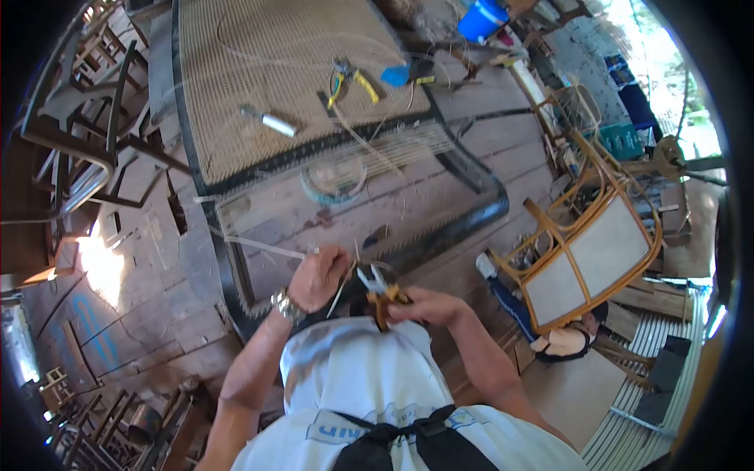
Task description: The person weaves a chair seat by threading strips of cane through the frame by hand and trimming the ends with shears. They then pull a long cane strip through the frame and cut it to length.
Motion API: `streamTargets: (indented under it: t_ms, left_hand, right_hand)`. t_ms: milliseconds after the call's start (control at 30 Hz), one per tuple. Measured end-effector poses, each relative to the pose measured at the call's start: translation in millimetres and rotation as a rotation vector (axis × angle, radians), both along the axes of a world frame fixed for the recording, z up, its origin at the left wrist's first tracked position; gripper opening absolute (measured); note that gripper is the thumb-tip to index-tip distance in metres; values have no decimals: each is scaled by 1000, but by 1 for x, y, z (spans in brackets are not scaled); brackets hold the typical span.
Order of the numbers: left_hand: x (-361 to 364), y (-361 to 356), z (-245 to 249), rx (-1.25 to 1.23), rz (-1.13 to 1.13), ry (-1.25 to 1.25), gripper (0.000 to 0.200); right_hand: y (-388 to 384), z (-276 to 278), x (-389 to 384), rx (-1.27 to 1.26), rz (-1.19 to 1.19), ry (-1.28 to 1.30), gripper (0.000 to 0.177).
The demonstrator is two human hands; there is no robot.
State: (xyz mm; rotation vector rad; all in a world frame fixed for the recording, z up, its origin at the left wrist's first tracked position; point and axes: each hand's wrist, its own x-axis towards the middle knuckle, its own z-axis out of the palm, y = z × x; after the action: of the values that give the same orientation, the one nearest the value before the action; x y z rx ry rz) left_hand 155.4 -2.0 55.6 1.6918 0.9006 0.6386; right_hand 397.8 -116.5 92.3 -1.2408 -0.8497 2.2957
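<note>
My left hand (318,279), a metal watch at its wrist, is closed with fingertips pinching a thin pale cane strand (271,247) in front of my body. My right hand (428,304) grips orange-handled pliers (375,284), whose jaws are parted and point toward the left hand. Beyond both hands lies a dark wooden frame (428,239) with a tan woven cane panel (275,47) in its far part. Pale strands cross its nearer opening, and a coil of strand (334,200) lies there. Yellow-handled pliers (357,82) and a white-handled tool (271,122) rest on the weave.
Wooden chair frames (118,141) stand at the left. On the right is a rattan piece with pale panels (585,263), with a person (565,341) partly visible beside it. A blue bucket (482,20) is at the back; a blue object (397,74) lies on the panel.
</note>
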Motion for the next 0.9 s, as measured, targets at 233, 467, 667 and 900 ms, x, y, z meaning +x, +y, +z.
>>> streamTargets:
  t_ms: [233, 467, 667, 900]
  left_hand:
    - [13, 19, 8, 25, 115, 117, 12]
    - [45, 11, 20, 318, 485, 473, 11]
    - [62, -4, 24, 112, 807, 407, 14]
    - [82, -20, 3, -247, 1323, -42, 19]
  right_hand:
    - [130, 67, 80, 97, 167, -214, 35]
    - [352, -81, 19, 1357, 117, -855, 34]
    - [474, -138, -82, 1323, -87, -1270, 40]
    - [485, -121, -43, 1156, -213, -1324, 57]
